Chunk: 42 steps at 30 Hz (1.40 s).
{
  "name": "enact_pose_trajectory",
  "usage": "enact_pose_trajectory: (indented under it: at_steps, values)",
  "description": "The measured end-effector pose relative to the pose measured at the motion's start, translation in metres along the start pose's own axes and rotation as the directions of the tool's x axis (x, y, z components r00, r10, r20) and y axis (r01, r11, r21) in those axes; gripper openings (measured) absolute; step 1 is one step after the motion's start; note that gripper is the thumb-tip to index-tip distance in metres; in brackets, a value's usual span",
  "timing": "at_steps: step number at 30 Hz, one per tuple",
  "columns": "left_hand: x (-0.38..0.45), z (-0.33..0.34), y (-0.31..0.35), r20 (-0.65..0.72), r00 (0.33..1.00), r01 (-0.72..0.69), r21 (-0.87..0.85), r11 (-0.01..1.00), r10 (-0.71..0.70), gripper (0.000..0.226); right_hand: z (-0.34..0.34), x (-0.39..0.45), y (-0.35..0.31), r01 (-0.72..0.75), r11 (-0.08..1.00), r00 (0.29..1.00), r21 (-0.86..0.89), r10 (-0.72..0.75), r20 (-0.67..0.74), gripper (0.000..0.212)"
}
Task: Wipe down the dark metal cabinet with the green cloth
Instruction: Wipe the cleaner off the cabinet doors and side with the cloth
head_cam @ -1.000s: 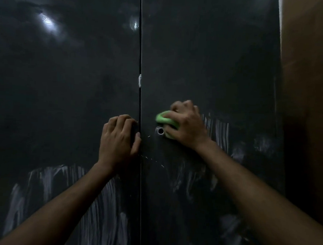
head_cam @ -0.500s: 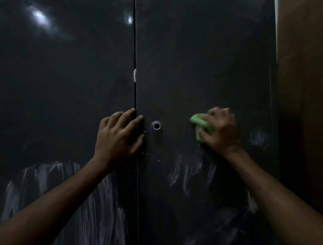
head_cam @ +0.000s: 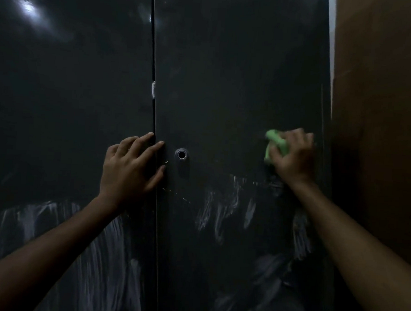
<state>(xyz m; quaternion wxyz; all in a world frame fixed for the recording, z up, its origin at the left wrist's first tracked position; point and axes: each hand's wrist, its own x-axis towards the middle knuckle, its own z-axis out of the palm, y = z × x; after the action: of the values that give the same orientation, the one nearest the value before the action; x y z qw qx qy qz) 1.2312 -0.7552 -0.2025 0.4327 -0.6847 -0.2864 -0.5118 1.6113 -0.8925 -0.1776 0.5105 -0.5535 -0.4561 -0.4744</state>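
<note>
The right hand (head_cam: pixel 293 158) gripped the bunched green cloth (head_cam: pixel 276 145), fingers curled over it and pressing it against the right door of the dark metal cabinet (head_cam: pixel 228 72). The cloth sat close to that door's right edge, with only a narrow strip of dark metal between the hand and the brown wall (head_cam: pixel 382 118) beside the cabinet. Leftward, bare door panel lay open as far as the round keyhole (head_cam: pixel 181 154). The left hand (head_cam: pixel 129 172) lay flat with fingers spread, palm on the left door, fingertips reaching across the vertical seam (head_cam: pixel 153 118) between the doors. White streaks (head_cam: pixel 220 214) marked both doors below the hands, while the panels above looked dark and plain.
</note>
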Motion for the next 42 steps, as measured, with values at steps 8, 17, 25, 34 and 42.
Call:
enact_pose_trajectory:
  at_steps: [8,17,25,34,42]
  values:
    - [0.000,-0.003,0.001,-0.010,1.000,0.001,-0.007,1.000,-0.001,0.060,0.014,-0.017,-0.038,0.219,0.975,0.972,0.041,-0.221,0.075,0.027]
    - [0.000,-0.003,0.001,-0.041,0.999,-0.001,-0.035,0.999,0.000,0.058,0.000,0.055,0.009,-0.267,0.956,0.963,-0.119,0.261,-0.060,0.029]
    - [0.001,-0.005,0.003,-0.014,1.000,0.011,-0.043,0.999,-0.012,0.058,-0.012,-0.047,0.034,0.019,0.987,0.992,-0.160,0.001,0.125,0.034]
    - [-0.001,-0.006,0.003,-0.027,1.000,0.007,-0.052,0.999,-0.008,0.059,0.009,-0.035,0.001,-0.085,0.990,0.994,-0.109,0.092,0.059,0.029]
    - [0.000,-0.008,0.004,-0.020,1.000,0.018,-0.060,0.998,-0.019,0.058,-0.004,-0.004,0.053,-0.526,0.837,0.850,-0.153,0.522,-0.063,0.044]
